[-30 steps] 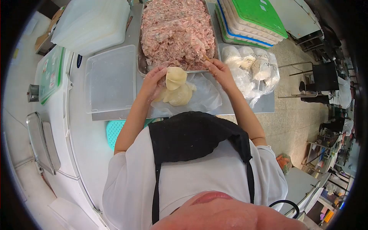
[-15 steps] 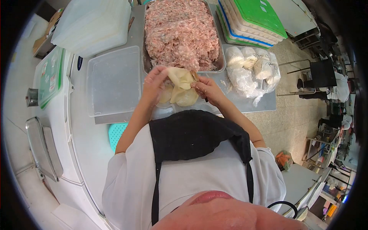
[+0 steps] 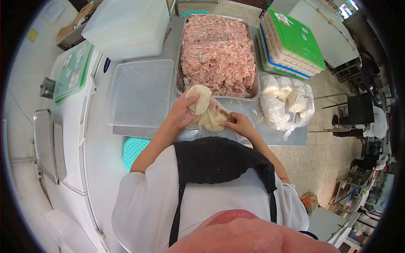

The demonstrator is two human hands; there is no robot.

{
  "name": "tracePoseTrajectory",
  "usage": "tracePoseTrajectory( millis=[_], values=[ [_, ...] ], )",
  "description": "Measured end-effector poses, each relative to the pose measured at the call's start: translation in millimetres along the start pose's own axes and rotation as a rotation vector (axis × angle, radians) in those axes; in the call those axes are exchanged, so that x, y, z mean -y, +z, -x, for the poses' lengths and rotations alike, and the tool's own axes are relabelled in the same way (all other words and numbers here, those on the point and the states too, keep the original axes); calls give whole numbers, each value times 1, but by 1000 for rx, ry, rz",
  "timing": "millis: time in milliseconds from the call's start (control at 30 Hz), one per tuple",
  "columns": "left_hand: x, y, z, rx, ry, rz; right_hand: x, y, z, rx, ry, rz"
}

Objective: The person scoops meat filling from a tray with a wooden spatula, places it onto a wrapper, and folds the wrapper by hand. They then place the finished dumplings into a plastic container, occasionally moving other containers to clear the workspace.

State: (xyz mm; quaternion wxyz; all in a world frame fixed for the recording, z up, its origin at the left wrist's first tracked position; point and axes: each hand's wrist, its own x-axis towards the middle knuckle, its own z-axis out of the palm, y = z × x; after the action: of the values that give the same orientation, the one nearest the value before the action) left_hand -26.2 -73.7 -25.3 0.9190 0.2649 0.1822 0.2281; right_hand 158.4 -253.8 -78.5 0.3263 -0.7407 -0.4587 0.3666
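Note:
A round, pale dough wrapper (image 3: 200,98) is held up in my left hand (image 3: 184,113), the thumb lying across its face and the fingers behind. Closed around a narrow, wooden-looking spatula (image 3: 228,115) is my right hand (image 3: 239,125). Some pink minced meat (image 3: 217,106) shows at the spatula's far end, close beside the wrapper. More dough wrappers (image 3: 212,121) lie beneath, between both hands near the table's front edge. Just beyond the hands stands a metal tray (image 3: 257,93) heaped with minced meat.
Left of the tray lies a translucent plastic lid or tray (image 3: 141,92), with stacked translucent containers (image 3: 126,31) behind it. Plastic bags of pale rounds (image 3: 287,99) sit at the right. Behind them rise stacked trays with a green lid (image 3: 295,40). A turquoise perforated stool (image 3: 136,151) is below the table.
My left hand has lifted one wrapper apart from the others and holds it flatter. My right hand has drawn slightly away with the spatula, which now shows meat. The view has shifted.

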Motion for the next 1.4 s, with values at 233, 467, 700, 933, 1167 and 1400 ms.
tracePoseTrajectory(
  millis=[233,467,700,933,1167,1400],
  values=[
    [-3,4,0,-99,-22,-83,-15,-7,-1,43,69,-126],
    [-23,16,-13,-234,166,-97,-11,-39,0,103,120,-540],
    [1,27,-28,-282,160,-135,16,-71,-17,-15,-10,-544],
    [13,62,-58,166,228,218,30,-69,-47,-290,-476,-82],
    [16,35,-78,-198,189,291,75,-113,-13,-297,-365,655],
    [1,63,-79,-291,227,213,94,-131,-10,-218,-344,831]
  ],
)
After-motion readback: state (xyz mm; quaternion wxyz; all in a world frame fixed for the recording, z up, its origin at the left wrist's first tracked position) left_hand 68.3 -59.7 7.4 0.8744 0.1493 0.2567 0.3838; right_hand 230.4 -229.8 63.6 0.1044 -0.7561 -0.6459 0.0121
